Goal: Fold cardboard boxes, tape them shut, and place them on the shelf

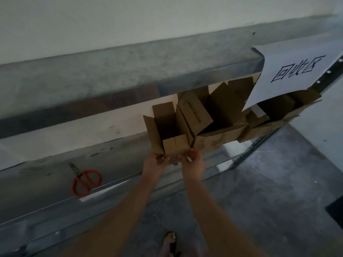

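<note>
A small brown cardboard box (171,132) stands on the metal shelf (120,164) with its top flaps open and its inside empty. My left hand (155,164) grips the box's near lower left corner. My right hand (193,161) grips the near lower right corner, thumb on the front face. Both forearms reach up from the bottom of the view. Right of this box lie several more open and tilted cardboard boxes (222,115) on the same shelf.
Red-handled scissors (85,180) lie on the shelf at the left. A white paper sign (297,71) with black characters hangs from the upper shelf beam at right, hiding part of the boxes. A sandalled foot (171,240) stands on the grey concrete floor below.
</note>
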`<state>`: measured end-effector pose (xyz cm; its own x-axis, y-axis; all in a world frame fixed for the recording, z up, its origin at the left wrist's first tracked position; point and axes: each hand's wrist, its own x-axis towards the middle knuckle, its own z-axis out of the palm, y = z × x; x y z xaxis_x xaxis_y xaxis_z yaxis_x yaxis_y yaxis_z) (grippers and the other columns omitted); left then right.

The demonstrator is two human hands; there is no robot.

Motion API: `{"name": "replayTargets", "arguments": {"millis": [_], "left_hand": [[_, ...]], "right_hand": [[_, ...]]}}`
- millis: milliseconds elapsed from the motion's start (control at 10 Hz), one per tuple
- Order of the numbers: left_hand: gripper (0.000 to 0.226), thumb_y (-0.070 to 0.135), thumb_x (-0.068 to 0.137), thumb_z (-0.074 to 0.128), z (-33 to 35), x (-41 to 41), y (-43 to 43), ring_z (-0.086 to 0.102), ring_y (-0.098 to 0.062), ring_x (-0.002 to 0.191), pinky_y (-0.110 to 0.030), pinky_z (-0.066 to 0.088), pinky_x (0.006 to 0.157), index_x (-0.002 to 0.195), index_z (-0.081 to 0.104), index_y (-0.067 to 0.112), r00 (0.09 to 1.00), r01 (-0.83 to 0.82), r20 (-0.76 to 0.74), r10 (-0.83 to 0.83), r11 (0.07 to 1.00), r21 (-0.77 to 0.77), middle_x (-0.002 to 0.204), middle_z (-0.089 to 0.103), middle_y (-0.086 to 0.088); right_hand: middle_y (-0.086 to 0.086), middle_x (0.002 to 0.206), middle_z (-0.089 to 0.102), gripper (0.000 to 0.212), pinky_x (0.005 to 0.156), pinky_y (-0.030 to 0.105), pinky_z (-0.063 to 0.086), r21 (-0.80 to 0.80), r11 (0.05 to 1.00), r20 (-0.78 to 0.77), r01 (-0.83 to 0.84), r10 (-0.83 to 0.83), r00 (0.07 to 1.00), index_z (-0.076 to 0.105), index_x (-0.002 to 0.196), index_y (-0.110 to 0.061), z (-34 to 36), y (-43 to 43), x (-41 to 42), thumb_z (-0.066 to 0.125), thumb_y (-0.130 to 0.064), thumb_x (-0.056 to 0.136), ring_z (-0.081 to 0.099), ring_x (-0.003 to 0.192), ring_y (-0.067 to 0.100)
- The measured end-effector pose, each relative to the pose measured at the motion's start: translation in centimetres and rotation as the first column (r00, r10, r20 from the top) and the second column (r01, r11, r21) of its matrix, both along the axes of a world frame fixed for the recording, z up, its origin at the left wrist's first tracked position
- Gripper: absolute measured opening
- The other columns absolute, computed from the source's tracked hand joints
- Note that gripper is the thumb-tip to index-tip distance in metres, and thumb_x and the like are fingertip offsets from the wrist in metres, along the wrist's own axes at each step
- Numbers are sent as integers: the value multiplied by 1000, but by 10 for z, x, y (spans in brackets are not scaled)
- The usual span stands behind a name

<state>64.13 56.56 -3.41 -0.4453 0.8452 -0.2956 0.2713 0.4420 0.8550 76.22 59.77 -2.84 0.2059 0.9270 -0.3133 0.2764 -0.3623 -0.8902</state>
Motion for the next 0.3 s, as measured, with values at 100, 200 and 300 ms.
{"name": "replayTargets", "arguments": {"millis": [100,200,300], "left_hand": [[37,30,85,72,-6,-2,4,64,-25,106,-44,51,94,114,63,9,1000,-15,4,15,1000,-11,113,68,-10],[39,29,85,72,-4,-3,1,61,-23,111,-39,49,96,118,59,12,1000,-13,22,13,999,30,118,65,-8],[50,37,89,64,9,-7,-16,55,-23,118,-29,43,92,132,48,16,998,36,-51,-38,998,-44,129,58,-3]], "right_hand": [[0,116,67,40,84,21,46,19,999,22,29,-30,999,62,121,-19,0,2,-4,77,-19,83,62,109,14],[1,121,66,45,87,22,46,43,999,12,29,-29,1000,60,127,-16,-3,-1,-3,75,-20,85,62,113,16],[0,124,64,45,85,21,43,43,999,66,5,-8,998,57,130,-16,5,-16,0,71,-27,89,59,117,16]]}}
